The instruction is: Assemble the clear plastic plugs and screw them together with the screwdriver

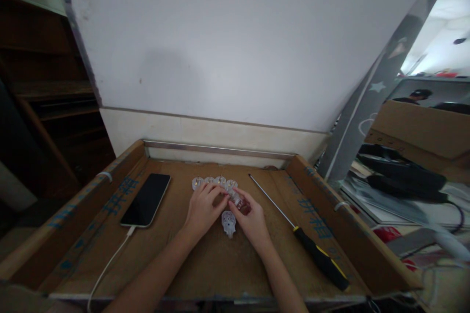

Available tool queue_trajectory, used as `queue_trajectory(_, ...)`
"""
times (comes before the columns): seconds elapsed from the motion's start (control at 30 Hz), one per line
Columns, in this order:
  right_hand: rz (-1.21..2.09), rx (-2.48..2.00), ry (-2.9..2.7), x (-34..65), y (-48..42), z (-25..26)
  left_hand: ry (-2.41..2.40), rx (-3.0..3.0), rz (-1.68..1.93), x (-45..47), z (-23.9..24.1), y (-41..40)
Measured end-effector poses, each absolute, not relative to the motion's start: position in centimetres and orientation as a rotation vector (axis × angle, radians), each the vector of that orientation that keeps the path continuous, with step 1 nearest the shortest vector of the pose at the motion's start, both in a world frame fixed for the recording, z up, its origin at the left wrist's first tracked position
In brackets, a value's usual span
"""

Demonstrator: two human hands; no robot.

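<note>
My right hand [252, 217] is closed round a clear plastic part [238, 200], with the thumb and fingers at its sides. My left hand [204, 207] reaches in from the other side, thumb and fingertips pinched near the same part; whatever small thing they hold is hidden. Just beyond the fingers is a row of several round clear plastic pieces [198, 183] with metal bits in them, partly covered by my left hand. Between my wrists lies a separate clear plastic shell [228, 223], shaped like half a plug housing, on the cardboard.
A long screwdriver [318, 257] with a black and yellow handle lies right of my hands. At left, a phone [146, 200] has a white cable [110, 263] plugged in. Raised cardboard walls [352, 225] edge the work surface; a white wall [235, 49] stands behind. A person [418, 95] is far right.
</note>
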State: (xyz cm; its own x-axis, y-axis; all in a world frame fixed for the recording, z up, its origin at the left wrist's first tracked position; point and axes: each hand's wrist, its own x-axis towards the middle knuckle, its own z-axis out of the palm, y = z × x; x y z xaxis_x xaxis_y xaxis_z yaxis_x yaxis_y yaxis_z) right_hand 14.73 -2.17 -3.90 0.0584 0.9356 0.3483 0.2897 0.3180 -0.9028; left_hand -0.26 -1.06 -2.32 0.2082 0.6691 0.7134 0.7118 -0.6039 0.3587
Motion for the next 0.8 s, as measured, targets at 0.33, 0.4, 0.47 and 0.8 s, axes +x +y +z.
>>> queue_trajectory(0.33, 0.784, -1.161, -1.45, 14.75, -2.02, -4.03, -1.361, -2.443, -1.478, -0.32, -2.11, -1.15)
queue_trajectory(0.4, 0.793, -1.159, -1.447, 14.74, -2.02, -4.03, -1.37, -2.423, -1.447, -0.34, -2.16, -1.1)
queue_trajectory(0.47, 0.805, -1.159, -1.445, 14.77, -2.02, -4.09, -1.369, -2.421, -1.407, -0.37, -2.28, -1.03)
queue_trajectory(0.8, 0.847, -1.145, -1.395, 14.75, -2.01, -4.14, -1.338, -2.541, -1.328, -0.41, -2.32, -0.96)
